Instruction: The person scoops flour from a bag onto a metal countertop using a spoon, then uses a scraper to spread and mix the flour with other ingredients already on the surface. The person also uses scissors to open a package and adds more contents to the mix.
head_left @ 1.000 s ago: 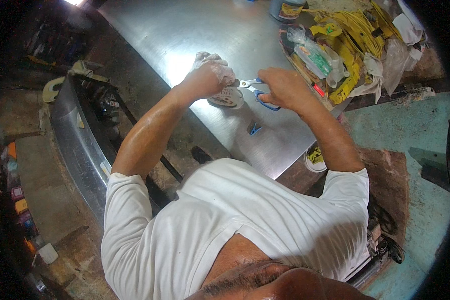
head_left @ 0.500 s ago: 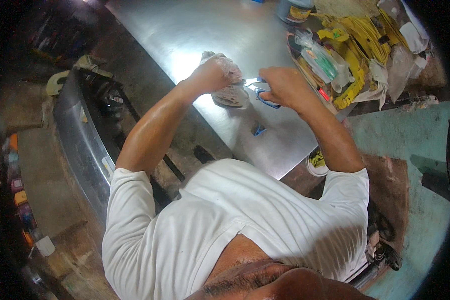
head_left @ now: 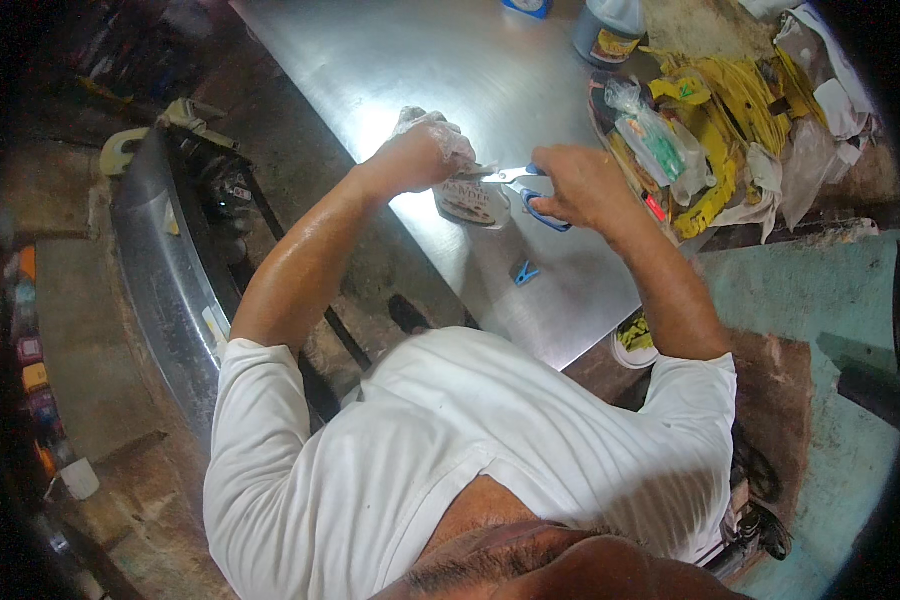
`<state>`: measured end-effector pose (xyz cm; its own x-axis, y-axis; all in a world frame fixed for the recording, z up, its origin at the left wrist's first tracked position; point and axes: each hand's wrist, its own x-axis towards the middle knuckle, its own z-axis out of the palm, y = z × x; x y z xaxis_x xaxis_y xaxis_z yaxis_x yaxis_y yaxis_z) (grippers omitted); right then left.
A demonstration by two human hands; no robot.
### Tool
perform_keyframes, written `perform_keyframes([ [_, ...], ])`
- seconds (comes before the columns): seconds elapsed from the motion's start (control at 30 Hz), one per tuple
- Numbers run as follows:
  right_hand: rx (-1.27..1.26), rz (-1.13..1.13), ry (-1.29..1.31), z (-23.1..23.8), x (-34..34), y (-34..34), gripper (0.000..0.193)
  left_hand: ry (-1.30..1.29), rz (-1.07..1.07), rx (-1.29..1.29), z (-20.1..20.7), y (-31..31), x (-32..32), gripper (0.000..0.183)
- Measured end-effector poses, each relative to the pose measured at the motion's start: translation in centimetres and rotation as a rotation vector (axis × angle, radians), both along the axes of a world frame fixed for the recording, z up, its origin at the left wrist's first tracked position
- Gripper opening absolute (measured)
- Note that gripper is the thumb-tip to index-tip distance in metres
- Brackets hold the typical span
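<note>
packet (head_left: 470, 207) partly hidden, scissors (head_left: 507, 176) partly covered, blue object (head_left: 528, 8) cut off above

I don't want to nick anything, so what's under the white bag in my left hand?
The metal tabletop shows around the white bag, with a blue clothespin nearer you. What lies directly beneath is hidden by the bag itself.

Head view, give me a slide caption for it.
Left hand grips a printed plastic bag while the right hand holds blue-handled scissors near its top, over a metal tabletop.
</note>
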<state>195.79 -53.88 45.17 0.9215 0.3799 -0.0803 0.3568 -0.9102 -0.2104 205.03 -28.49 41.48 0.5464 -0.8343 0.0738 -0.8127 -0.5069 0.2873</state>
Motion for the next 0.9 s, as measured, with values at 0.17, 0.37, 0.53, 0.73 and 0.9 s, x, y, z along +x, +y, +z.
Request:
perform_keyframes([
  [0.17, 0.016, 0.014, 0.002, -0.9, 0.2, -0.5, 0.031, -0.022, 0.032, -0.009, -0.2, -0.3, -0.4, 0.016],
  [0.37, 0.001, -0.003, 0.041, -0.7, 0.0, -0.5, 0.033, -0.094, -0.007, 0.033, -0.1, -0.2, -0.6, 0.014],
  [0.53, 0.060, -0.019, -0.021, -0.7, -0.2, 0.6, 0.037, 0.024, 0.036, -0.065, -1.4, -0.1, 0.0, 0.013],
  [0.73, 0.045, -0.012, 0.029, -1.7, 0.7, 0.4, 0.039, 0.056, 0.084, -0.024, 0.7, -0.7, -1.0, 0.019],
  [0.9, 0.011, 0.005, 0.062, -1.0, 0.9, 0.1, 0.035, 0.024, 0.088, -0.051, 0.2, -0.4, -0.6, 0.016],
])
